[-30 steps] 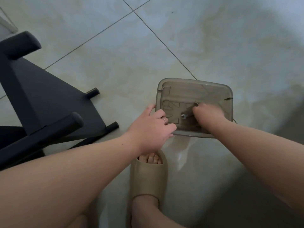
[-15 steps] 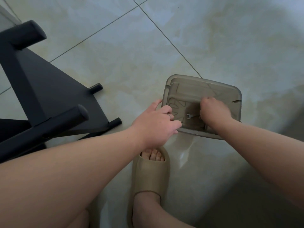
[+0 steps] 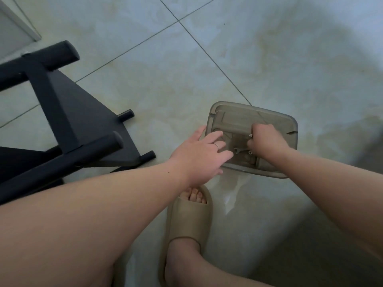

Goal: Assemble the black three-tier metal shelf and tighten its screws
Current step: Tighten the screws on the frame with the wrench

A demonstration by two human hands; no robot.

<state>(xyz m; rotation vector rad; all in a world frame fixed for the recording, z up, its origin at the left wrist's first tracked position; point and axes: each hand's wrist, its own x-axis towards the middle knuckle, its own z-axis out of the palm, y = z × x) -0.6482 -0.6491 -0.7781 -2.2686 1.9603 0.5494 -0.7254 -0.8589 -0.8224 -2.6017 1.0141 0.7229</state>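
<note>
The black metal shelf (image 3: pixel 68 104) lies on its side on the tiled floor at the left, its round legs pointing toward me. A translucent grey plastic tray (image 3: pixel 244 105) sits on the floor to its right. My left hand (image 3: pixel 199 156) reaches over the tray's left rim with fingers stretched out, holding nothing. My right hand (image 3: pixel 267 141) is inside the tray, curled round small silver metal parts whose ends poke out of the fist. A small silver wrench (image 3: pixel 238 150) lies in the tray between the two hands, its handle reaching my right knuckles.
A foot in a beige slipper (image 3: pixel 190 216) stands just in front of the tray. A pale frame edge (image 3: pixel 12 27) shows at the top left. Bare floor tiles stretch beyond the tray.
My left hand has let go of the tray's rim, and its fingers now stretch toward the wrench. My right fist has shifted slightly inside the tray.
</note>
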